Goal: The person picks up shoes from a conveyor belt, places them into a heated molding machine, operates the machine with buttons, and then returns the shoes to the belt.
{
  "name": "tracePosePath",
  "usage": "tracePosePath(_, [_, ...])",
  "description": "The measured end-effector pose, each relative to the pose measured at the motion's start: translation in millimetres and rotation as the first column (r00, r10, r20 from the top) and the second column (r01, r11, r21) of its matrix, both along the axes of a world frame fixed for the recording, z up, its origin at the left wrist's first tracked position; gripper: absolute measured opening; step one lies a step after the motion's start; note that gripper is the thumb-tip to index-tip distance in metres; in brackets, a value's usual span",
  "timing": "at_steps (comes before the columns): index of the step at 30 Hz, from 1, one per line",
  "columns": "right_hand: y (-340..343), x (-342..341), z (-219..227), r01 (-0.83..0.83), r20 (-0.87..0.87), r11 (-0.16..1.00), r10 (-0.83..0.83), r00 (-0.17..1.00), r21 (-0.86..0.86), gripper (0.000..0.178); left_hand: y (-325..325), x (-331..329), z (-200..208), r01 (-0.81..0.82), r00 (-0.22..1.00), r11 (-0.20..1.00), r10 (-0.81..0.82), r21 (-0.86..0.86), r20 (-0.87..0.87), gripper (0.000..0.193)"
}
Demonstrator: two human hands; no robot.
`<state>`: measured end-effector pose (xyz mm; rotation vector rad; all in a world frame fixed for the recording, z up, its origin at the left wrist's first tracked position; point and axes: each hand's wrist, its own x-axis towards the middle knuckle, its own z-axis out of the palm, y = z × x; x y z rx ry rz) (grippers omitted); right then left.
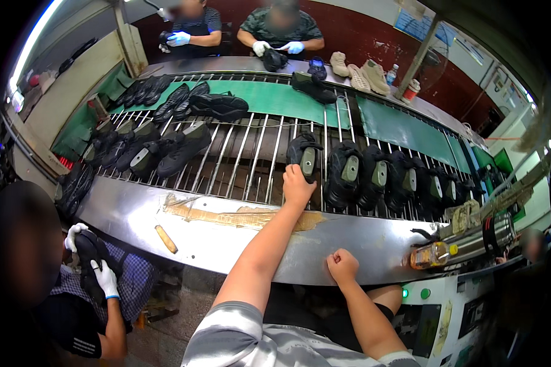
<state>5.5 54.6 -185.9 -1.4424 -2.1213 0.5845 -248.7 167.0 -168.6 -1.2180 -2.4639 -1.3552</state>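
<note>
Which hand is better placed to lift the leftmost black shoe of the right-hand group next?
Probably the left hand: its fingers are on that black shoe. The right hand is a closed fist over the metal counter, nearer the body and apart from the shoe.

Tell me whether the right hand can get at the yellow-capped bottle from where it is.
Probably yes: the right hand, loosely fisted, is at the bench's near edge, and nothing visible stands between it and the bottle.

Grey and white short-sleeved shirt (281, 347)
</note>
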Motion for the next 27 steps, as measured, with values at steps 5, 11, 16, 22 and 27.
tracePosePath(5, [2.7, 0.5, -5.6, -0.053, -0.024, 0.998, 0.054, 0.998, 0.045, 0.02, -4.1, -48.1, -23.8, 0.183, 0.982, 0.968, -0.19, 0.173, 0.023, 0.062])
tracePosePath(11, [10.2, -10.0, -5.1, -0.044, 0.04, 0.999, 0.043, 0.998, 0.031, 0.024, 94.1, -270.8, -51.1, -0.291, 0.837, 0.904, 0.082, 0.312, 0.541, 0.085])
tracePosePath(16, [16.6, -10.9, -6.4, -0.116, 0.029, 0.992, 0.115, 0.993, 0.057, 0.025, 156.4, -430.4, -57.3, -0.632, 0.534, 0.758, 0.28, 0.157, 0.798, 0.117])
tracePosePath(22, [1.7, -4.0, -1.3, 0.162, 0.408, 0.751, 0.153, 0.9, -0.64, 0.038, 191.9, -427.5, -9.1, -0.572, 0.194, 0.819, 0.184, -0.042, 0.964, 0.131])
tracePosePath(27, [16.7, -17.9, -2.5, -0.124, 0.049, 0.992, 0.123, 0.991, 0.03, 0.022, 124.7, -483.2, -21.3, -0.323, 0.049, 0.945, -0.033, 0.047, 0.998, 0.111])
